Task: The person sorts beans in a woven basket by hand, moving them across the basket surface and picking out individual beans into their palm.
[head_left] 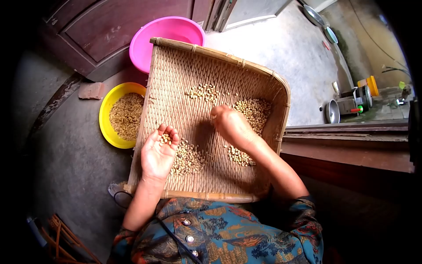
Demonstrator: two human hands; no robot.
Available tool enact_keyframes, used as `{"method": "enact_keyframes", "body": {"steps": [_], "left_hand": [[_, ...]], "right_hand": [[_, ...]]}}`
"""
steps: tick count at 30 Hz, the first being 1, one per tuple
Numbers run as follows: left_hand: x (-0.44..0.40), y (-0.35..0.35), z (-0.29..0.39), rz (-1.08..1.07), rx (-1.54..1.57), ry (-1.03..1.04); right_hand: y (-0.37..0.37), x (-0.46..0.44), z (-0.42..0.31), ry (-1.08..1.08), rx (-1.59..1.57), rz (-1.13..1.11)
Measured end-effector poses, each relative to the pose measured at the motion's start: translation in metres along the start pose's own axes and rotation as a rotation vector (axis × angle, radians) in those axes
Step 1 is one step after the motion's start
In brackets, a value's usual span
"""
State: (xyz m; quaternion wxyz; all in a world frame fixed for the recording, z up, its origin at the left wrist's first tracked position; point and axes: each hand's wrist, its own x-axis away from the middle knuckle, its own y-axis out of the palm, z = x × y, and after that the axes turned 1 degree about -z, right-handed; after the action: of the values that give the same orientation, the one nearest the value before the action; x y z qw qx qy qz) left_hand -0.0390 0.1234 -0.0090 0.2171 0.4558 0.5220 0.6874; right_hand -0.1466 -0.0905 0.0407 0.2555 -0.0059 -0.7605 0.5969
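Observation:
A woven bamboo tray lies in front of me with several piles of pale beans on it. My left hand is palm up at the tray's left side, its fingers curled around a few beans. Beside it is a bean pile. Over the middle of the tray, my right hand has its fingertips pressed together; what they hold, if anything, is hidden. It is between the upper pile and the right pile. A smaller pile lies below my right wrist.
A yellow bowl of brownish husks or grain stands left of the tray, near a brick. Behind the tray is a pink basin by a wooden door. Metal bowls and other items are at the right.

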Motion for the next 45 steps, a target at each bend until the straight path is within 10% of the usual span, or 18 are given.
{"method": "enact_keyframes", "body": {"steps": [4, 45], "left_hand": [[0.002, 0.003, -0.005, 0.035, -0.009, -0.048], [0.007, 0.005, -0.003, 0.096, -0.137, -0.029]], "right_hand": [[0.005, -0.021, 0.02, 0.024, -0.375, 0.415], [-0.001, -0.068, -0.029, -0.313, -0.032, 0.258]]}}
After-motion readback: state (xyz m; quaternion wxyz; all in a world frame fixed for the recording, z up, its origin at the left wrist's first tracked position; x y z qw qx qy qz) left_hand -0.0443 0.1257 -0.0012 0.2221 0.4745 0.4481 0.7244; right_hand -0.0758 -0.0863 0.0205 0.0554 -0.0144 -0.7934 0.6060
